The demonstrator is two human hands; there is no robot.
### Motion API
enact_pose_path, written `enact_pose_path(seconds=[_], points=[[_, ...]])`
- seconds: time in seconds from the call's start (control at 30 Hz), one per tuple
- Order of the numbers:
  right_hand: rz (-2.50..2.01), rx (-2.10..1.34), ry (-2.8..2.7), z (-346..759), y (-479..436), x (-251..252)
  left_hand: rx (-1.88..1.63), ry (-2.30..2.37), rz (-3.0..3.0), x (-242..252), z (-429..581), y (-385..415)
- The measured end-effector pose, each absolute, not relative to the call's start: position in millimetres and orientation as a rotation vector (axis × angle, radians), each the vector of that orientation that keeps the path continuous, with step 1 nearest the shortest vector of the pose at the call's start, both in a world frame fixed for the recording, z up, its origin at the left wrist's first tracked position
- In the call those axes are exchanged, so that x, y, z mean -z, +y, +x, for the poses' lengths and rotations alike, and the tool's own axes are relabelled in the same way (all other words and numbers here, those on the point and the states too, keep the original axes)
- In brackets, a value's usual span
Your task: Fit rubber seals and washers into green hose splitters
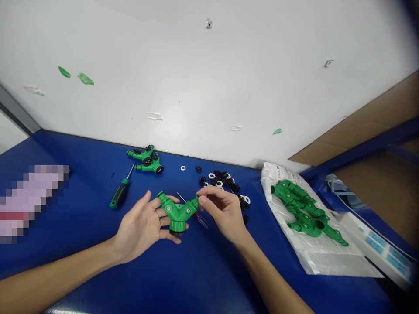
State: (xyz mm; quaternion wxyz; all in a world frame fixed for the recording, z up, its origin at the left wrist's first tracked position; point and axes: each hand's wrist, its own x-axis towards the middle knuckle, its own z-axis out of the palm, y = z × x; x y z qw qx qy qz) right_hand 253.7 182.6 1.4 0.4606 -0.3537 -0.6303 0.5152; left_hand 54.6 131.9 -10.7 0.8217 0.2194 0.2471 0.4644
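Two bare hands are holding a green plastic Y-shaped hose splitter (176, 213) above the middle of a blue workbench (75, 209). At far left, a pixelated patch (32, 203) is covering something on the bench. Moving right, a green-and-black screwdriver (120, 192) is lying with its tip toward the wall. Behind it, a second green splitter (145, 160) is lying with black fittings on its ends, so it appears further built. The left hand (140, 226) is open, palm up, its fingers cradling the held splitter from beneath. That splitter's long axis is running from a black-edged threaded collar (177, 229), pointing down toward the person, up to a fork whose two arms are spreading toward the wall. Its left arm end is showing bare green. The right hand (222, 213) is closed in a pinch on the right arm's end, hiding whether anything is fitted there. A clear-handled screwdriver (199, 220) is lying below the hands. Further right, loose black fittings and white washers (219, 181) are lying in a scatter, and more green splitters (304, 207) are resting on a white plastic bag (314, 257).
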Motion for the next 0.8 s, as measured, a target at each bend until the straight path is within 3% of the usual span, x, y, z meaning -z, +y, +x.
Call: enact_pose_path(seconds=[0.17, 0.47, 0.8], points=[[-0.968, -1.101, -1.766, 258.0, 189.4, -0.2, -0.994, 0.799, 0.707, 17.5, 58.0, 128.8], [-1.325, -0.486, -2.274, 323.5, 226.2, -7.8, -1.079, 1.011, 0.758, 20.2, 58.3, 133.2], [-1.323, -0.485, -2.68, 317.5, 212.4, -7.2, -1.036, 1.064, 0.791, 25.0, 58.2, 133.4]])
